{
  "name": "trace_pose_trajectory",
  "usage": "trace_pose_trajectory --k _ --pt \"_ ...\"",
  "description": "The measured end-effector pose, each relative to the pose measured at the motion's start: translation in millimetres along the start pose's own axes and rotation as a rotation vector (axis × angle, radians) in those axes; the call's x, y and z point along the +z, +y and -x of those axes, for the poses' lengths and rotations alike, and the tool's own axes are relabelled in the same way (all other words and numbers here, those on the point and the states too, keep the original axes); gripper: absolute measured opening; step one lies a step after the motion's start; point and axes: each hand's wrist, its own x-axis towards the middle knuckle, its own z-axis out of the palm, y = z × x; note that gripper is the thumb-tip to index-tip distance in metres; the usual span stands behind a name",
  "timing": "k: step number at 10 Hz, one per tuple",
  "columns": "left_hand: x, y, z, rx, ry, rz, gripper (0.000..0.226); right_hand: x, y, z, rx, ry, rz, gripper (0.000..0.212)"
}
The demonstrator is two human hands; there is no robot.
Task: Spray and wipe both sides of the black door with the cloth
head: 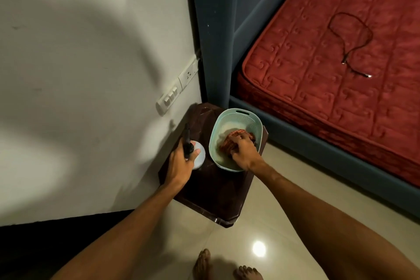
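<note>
A white spray bottle [200, 159] with a black trigger head stands on a dark brown stool [211, 195] by the wall. My left hand [181, 163] grips its neck, thumb round the front. Beside it sits a pale green basket [229, 120] holding a red checked cloth [229, 141]. My right hand [244, 149] reaches into the basket and its fingers close on the cloth. The black door is not in view.
A white wall with a switch and socket panel [177, 88] runs along the left. A blue bed frame [318, 150] with a red mattress [341, 63] and a black cable [350, 45] fills the right. Glossy floor tiles and my bare feet [202, 265] lie below.
</note>
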Motion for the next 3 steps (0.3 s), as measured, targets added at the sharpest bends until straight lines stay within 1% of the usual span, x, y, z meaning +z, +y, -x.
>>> trace_pose_trajectory --k 1,2,3 --pt "2.0 -4.7 -0.2 -0.017 -0.012 -0.013 0.054 7.3 4.8 -6.8 -0.033 -0.075 0.102 0.073" --pt "-8.2 -5.2 0.2 -0.062 -0.033 -0.045 0.078 4.0 -1.5 -2.4 -0.084 -0.077 0.102 0.072" --pt "-17.7 -20.4 5.4 -0.084 -0.060 -0.094 0.097 1.9 -1.0 9.2 -0.110 0.006 0.027 0.060"
